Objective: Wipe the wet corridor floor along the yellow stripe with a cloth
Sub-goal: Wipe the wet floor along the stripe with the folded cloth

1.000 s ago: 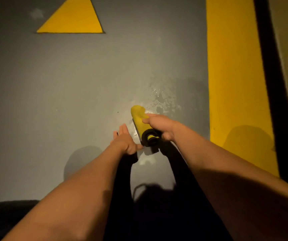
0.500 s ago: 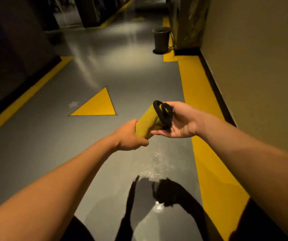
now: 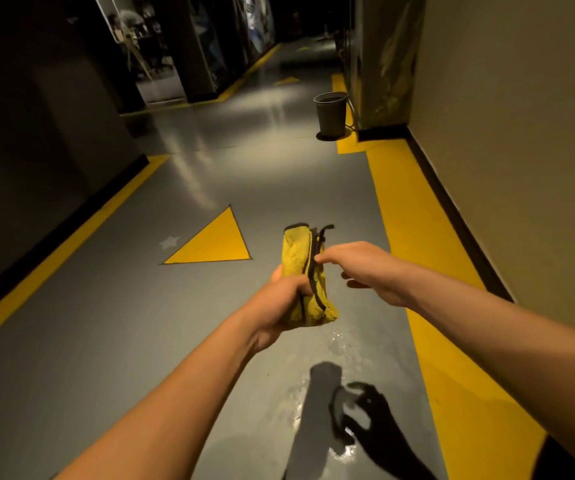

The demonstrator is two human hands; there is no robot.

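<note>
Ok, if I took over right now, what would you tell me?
Left hand grips the folded yellow cloth, held up off the floor. Right hand has its fingers at the cloth's black edge, maybe unfolding it. The wet patch shines on the grey floor just below the cloth, beside the yellow stripe. Nothing here looks wiped dry. Left to do: bring the cloth down and wipe along the stripe.

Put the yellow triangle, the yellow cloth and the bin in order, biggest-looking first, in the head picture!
1. Yellow triangle
2. Yellow cloth
3. Bin, but it stands farther down the corridor, so its true size is unsure.
</note>
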